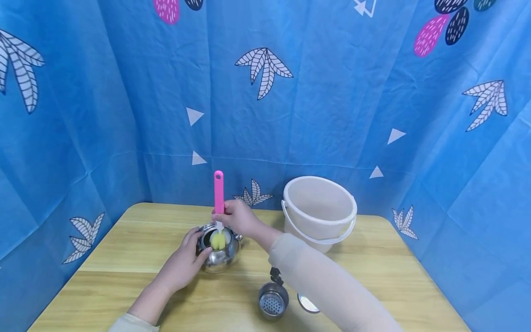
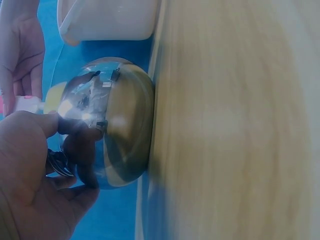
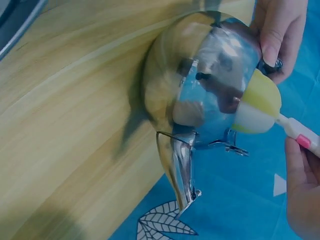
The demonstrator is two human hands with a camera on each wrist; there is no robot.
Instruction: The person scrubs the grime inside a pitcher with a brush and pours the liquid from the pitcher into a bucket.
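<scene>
A shiny metal teapot stands on the wooden table, its spout plain in the right wrist view. My left hand holds it by the near left side, thumb and fingers spread about the rim. With my right hand I grip the pink handle of a sponge brush, held upright over the pot. Its yellow and white sponge head sits partly inside the mouth; the lower part is hidden by the pot wall.
Behind on the right stands a white bucket with its handle hanging down in front. Nearer me are a metal strainer cup with a perforated bottom and a round shiny lid-like piece, partly behind my right sleeve. Blue curtain surrounds the table.
</scene>
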